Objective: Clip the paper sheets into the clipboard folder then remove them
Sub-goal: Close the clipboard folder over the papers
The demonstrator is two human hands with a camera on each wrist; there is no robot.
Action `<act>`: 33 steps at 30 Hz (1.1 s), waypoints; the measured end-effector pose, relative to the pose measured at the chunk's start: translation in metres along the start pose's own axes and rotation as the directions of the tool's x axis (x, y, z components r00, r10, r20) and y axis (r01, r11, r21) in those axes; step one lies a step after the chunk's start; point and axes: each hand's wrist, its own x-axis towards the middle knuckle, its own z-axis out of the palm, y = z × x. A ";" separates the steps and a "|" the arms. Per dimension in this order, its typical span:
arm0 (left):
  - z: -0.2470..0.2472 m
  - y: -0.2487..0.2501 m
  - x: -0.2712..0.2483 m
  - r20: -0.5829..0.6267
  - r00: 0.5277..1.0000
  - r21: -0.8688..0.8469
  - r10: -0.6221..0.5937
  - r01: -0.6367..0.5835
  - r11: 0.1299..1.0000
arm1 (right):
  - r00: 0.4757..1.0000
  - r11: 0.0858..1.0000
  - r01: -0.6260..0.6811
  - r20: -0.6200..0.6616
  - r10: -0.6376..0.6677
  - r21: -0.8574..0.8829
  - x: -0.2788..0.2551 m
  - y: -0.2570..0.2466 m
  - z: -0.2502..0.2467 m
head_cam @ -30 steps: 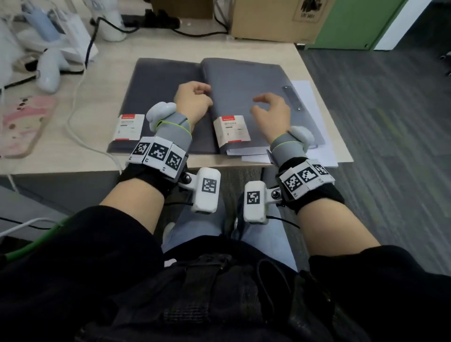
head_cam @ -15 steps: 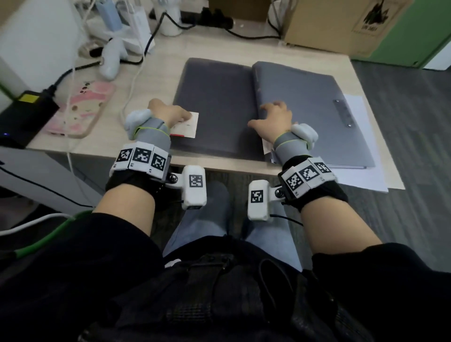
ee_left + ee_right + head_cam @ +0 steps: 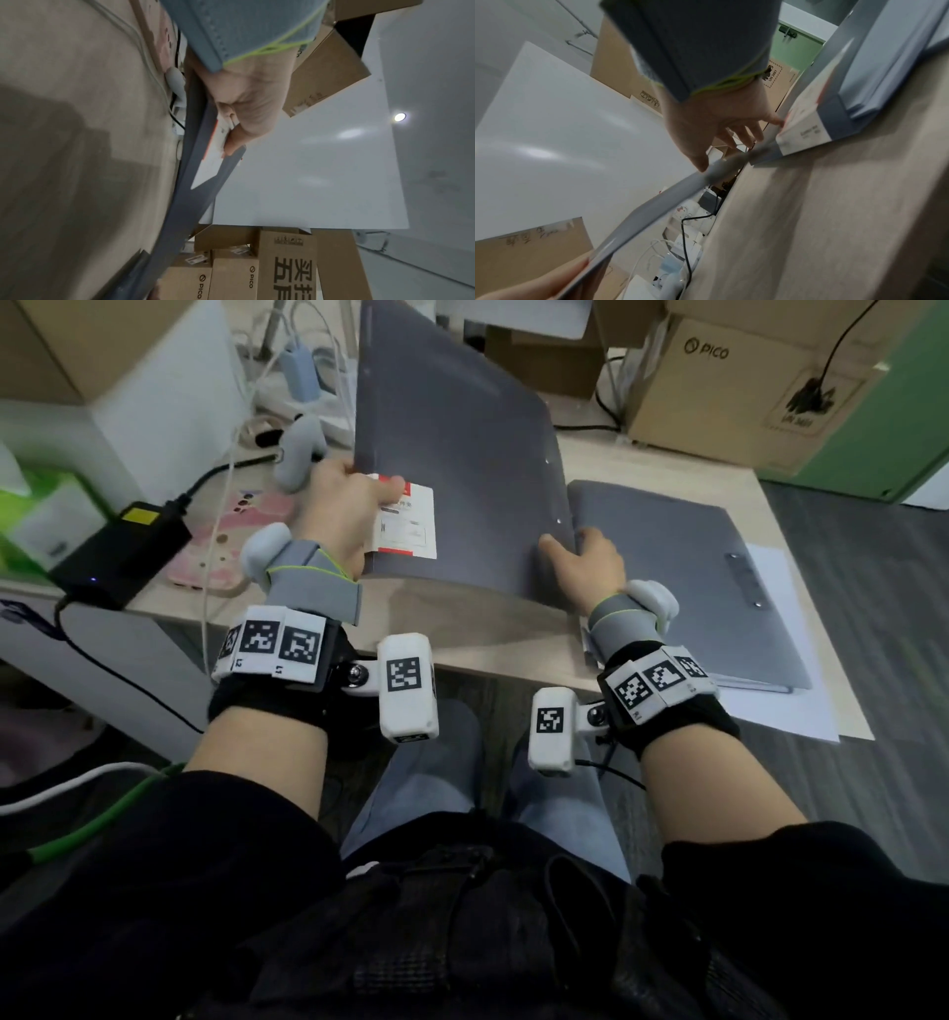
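A grey clipboard folder (image 3: 462, 454) with a red-and-white label (image 3: 411, 526) is raised off the table and tilted up. My left hand (image 3: 349, 500) grips its left edge, thumb on the label; the left wrist view shows this grip (image 3: 246, 113) on the folder's edge (image 3: 190, 182). My right hand (image 3: 580, 557) pinches the folder's lower right edge, thumb on top. A second grey folder (image 3: 683, 567) lies shut on the table at the right, with a metal clip strip (image 3: 744, 580). White paper sheets (image 3: 801, 716) stick out from under it.
Left of the folders lie a pink phone (image 3: 205, 557), a black power adapter (image 3: 123, 546), white cables and a grey controller (image 3: 300, 454). Cardboard boxes (image 3: 719, 387) stand at the back. The table's front edge (image 3: 488, 654) runs just under my wrists.
The left folder lay flat on the table; now my left hand has lifted it and tilted it up. My right hand has moved onto its right edge.
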 end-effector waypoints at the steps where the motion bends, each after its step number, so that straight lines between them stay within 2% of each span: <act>1: -0.002 0.004 -0.002 -0.008 1.000 -0.031 0.027 -0.027 0.999 | 1.000 0.998 0.008 -0.006 -0.008 0.058 -0.001 -0.003 -0.002; 4: 0.000 0.011 -0.006 0.012 0.996 -0.079 0.086 -0.085 0.993 | 0.995 0.975 0.041 -0.094 -0.020 0.219 -0.005 -0.010 -0.013; 6: 0.008 0.010 -0.007 0.033 0.996 -0.094 0.083 -0.080 0.992 | 0.984 0.953 0.035 -0.175 0.019 0.300 -0.006 -0.009 -0.025; 9: 0.026 0.003 -0.009 0.065 0.998 -0.093 0.027 -0.021 0.995 | 0.964 0.910 0.002 -0.242 0.108 0.415 -0.006 0.006 -0.045; 14: 0.078 -0.014 -0.017 0.161 0.984 -0.036 -0.080 0.087 0.996 | 0.915 0.861 -0.080 -0.305 0.263 0.501 -0.001 0.048 -0.077; 21: 0.134 -0.049 -0.028 0.268 0.927 0.154 -0.263 0.228 0.961 | 0.852 0.831 -0.176 -0.341 0.397 0.528 0.003 0.102 -0.113; 25: 0.161 -0.062 -0.033 0.336 0.897 0.197 -0.287 0.231 0.953 | 0.812 0.835 -0.242 -0.368 0.453 0.494 0.003 0.129 -0.131; 29: 0.167 -0.071 -0.035 0.342 0.854 0.390 -0.393 0.252 0.886 | 0.804 0.858 -0.316 -0.366 0.468 0.404 0.002 0.146 -0.141; 33: 0.174 -0.079 -0.032 0.286 0.885 0.466 -0.368 0.208 0.860 | 0.818 0.876 -0.402 -0.325 0.474 0.265 0.006 0.158 -0.141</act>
